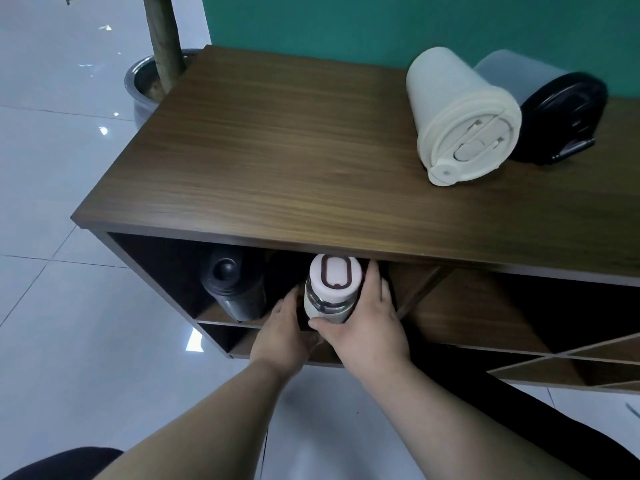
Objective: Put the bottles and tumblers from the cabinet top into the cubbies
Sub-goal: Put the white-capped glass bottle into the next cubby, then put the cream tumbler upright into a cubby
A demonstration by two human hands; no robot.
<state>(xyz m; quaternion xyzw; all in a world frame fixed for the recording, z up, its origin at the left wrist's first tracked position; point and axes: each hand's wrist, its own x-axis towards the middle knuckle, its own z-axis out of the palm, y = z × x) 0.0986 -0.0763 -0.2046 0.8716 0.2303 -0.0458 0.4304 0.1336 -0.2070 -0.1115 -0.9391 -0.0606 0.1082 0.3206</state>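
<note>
Both hands down at the top-left cubby now, and the white-capped bottle sits right at the opening, cap tucked just under the front edge of the cabinet top. The right hand has a firm grip wrapped around the lower body, thumb across the front; the left hand is pressed against the other side, fingers hidden behind the bottle, so how far they curl I cannot tell. Danger number one: that cap is very close to the overhanging edge, and lifting or tilting on the way in could knock it against the wood. Danger number two: the dark flask already standing in the same cubby, near on the left; a shove sideways could topple it. The glassy lower section looks slick, so a loosened hold might let it slide off the shelf lip. Up top, the cream tumbler and the black-lidded tumbler lie on their sides, touching, free to roll if the cabinet is jolted
</note>
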